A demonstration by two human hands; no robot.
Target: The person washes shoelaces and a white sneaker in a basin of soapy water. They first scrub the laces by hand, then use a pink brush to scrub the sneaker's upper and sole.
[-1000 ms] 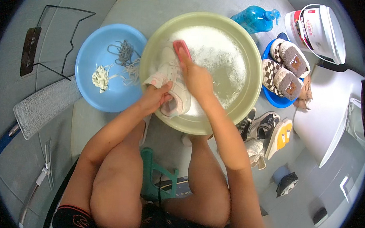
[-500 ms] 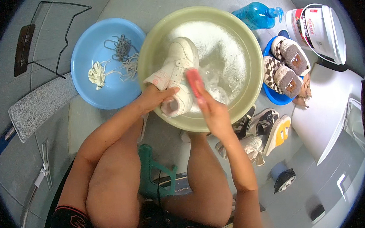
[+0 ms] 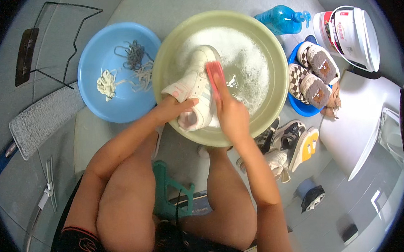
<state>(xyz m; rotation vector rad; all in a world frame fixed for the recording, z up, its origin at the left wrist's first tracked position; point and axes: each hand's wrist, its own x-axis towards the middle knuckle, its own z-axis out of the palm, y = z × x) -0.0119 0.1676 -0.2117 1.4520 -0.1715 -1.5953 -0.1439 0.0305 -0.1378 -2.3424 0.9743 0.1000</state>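
Observation:
A white sneaker (image 3: 199,83) without laces is held over a pale green basin (image 3: 280,99) of soapy water. My left hand (image 3: 176,107) grips it near the tongue and the ankle opening, thumb across the upper. The toe points away from me. My right hand (image 3: 232,117) is closed round a pink-red scrubbing brush (image 3: 215,75), which lies against the sneaker's right side near the toe. The brush's bristles are hidden from this angle. White foam (image 3: 248,55) floats on the water, mostly at the far and right sides.
Left of the basin, a blue basin (image 3: 90,95) holds grey and white shoelaces (image 3: 134,56) and a crumpled pale cloth-like thing (image 3: 105,84). At right are a blue pump bottle (image 3: 279,20), a white bucket (image 3: 352,38), checkered slippers (image 3: 311,77) and several shoes (image 3: 289,135). A green stool (image 3: 165,189) stands between my legs.
My right hand has pushed the brush forward along the sneaker's side toward the toe. The left hand keeps its grip on the sneaker, and the view has shifted slightly.

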